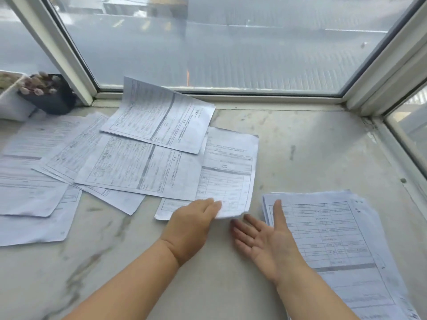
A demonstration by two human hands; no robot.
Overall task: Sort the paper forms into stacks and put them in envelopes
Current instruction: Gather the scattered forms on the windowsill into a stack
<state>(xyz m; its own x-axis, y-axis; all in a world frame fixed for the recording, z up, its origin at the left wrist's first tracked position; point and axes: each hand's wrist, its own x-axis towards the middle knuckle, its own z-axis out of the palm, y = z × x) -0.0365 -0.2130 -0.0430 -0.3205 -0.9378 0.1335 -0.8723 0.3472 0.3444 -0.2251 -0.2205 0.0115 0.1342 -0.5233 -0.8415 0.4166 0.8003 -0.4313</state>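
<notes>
Several printed paper forms point(138, 167) lie scattered and overlapping across the left and middle of a marble sill. My left hand point(193, 224) pinches the near corner of one upright form point(228, 172) at the right edge of the scatter and lifts that corner slightly. My right hand point(265, 236) lies palm up, fingers straight, just right of that corner, holding nothing. Its thumb lies over the left edge of a squared stack of forms point(342, 241) at the right. No envelope is in view.
The marble sill point(312, 153) is bounded by window frames at the back and right. A dark pot with a small plant point(49, 93) and a white container point(11, 100) stand at the back left corner.
</notes>
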